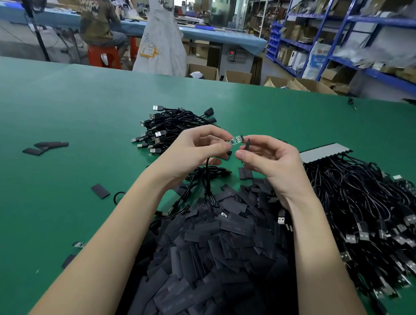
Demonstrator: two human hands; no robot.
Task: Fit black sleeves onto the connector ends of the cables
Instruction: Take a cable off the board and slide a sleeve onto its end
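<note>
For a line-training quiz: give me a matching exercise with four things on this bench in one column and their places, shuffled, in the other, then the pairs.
Things:
1. bare circuit board end
2. single black sleeve
3. heap of loose sleeves
4. finished cables

Places:
A. piled on the green table nearest the camera
B. pinched in the right hand
C. bundled beyond the hands, USB plugs pointing left
D. pinched in the left hand

Pairs: 1-D, 2-B, 3-A, 4-C

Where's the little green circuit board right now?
Head view, centre: the green circuit board is pinched by the left hand, its tip facing the black sleeve in the right hand.
</note>
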